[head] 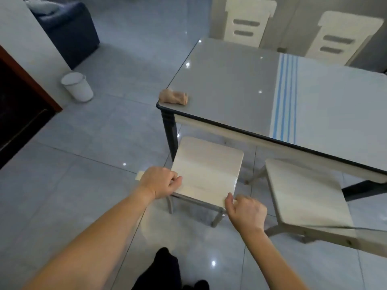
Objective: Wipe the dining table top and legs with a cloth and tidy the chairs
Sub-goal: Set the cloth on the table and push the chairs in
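A cream chair [207,168] stands at the near left corner of the dining table [230,86], seen from above over its backrest. My left hand [160,182] grips the backrest's left end, and my right hand [246,212] grips its right end. A crumpled beige cloth [173,96] lies on the table's near left corner, apart from both hands. The glossy grey tabletop has a dark rim and a dark leg [170,132] under that corner.
A second cream chair [303,195] stands to the right, partly under the table. Two more chairs [247,19] [343,36] are at the far side. A white bin [77,86] and a dark sofa [69,32] stand on the tiled floor at left.
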